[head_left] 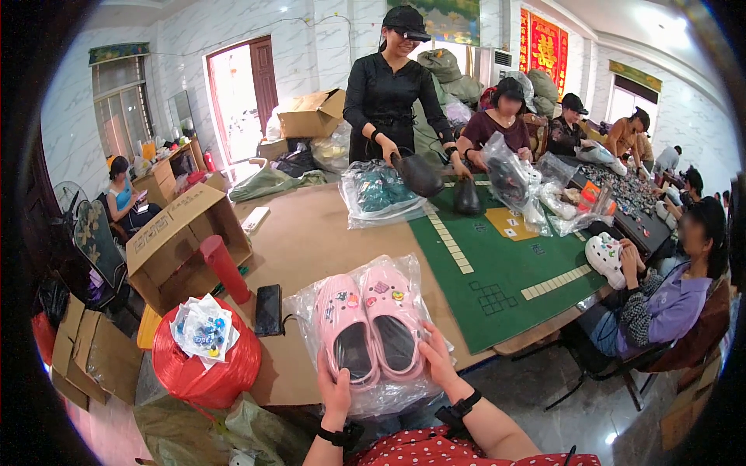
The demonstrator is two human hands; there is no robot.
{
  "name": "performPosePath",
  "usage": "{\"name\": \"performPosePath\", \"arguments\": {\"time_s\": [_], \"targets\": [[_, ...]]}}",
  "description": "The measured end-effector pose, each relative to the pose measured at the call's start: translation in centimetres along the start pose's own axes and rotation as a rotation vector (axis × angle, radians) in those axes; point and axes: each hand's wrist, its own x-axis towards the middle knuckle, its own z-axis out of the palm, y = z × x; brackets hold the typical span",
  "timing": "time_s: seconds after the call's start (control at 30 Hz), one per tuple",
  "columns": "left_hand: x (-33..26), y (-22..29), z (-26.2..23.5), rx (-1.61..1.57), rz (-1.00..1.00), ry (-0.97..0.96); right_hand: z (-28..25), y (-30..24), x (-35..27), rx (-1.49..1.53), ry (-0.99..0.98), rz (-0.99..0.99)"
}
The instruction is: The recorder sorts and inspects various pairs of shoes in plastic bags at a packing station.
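A pair of pink clogs (pixel 377 326) with colourful charms on the toes lies side by side at the near edge of the table, heels toward me. Clear plastic bags (pixel 307 307) spread under and around them; whether the clogs are inside one I cannot tell. My left hand (pixel 335 392) is closed on the heel end of the left clog, thumb on top. Closed at the right clog's heel is my right hand (pixel 440 359), its fingers along the outer side. A black phone (pixel 268 310) rests to the left of the bags.
Left of me stand a red twine roll (pixel 206 365) topped with white paper and small blue pieces, a red cylinder (pixel 225 269) and an open cardboard box (pixel 183 241). A green mat (pixel 497 287) covers the table's right side. Across it, a person (pixel 400 101) handles dark shoes; others sit rightward.
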Motion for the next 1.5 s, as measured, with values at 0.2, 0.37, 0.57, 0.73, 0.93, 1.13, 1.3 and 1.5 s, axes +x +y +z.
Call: {"name": "performPosePath", "arguments": {"time_s": [0.2,0.37,0.57,0.73,0.93,1.13,1.3,1.5], "targets": [[-0.1,-0.9,-0.3,0.035,-0.004,-0.042,0.0,-0.1,-0.1,-0.017,0.011,0.033],[0.0,-0.8,-0.1,0.031,0.063,-0.049,0.1,-0.3,-0.1,-0.01,0.038,0.005],[-0.3,-1.5,-0.5,0.021,0.025,-0.023,-0.1,0.1,-0.1,-0.02,0.023,0.023],[-0.1,-0.2,-0.3,0.003,0.002,-0.04,-0.1,0.2,-0.1,0.03,0.003,0.027],[-0.2,-0.4,-0.2,0.006,0.023,-0.016,-0.4,0.4,-0.2,0.01,0.0,0.025],[-0.2,-2.0,-0.3,-0.024,-0.056,-0.008,0.2,0.3,-0.3,-0.382,0.107,-0.015],[0.3,-1.2,-0.3,0.003,-0.061,-0.003,-0.2,-6.5,3.1,-1.172,0.161,-0.544],[0.3,-1.0,0.2,0.036,-0.098,0.031,-5.4,-9.7,11.4,-1.734,-0.048,-0.518]]}}
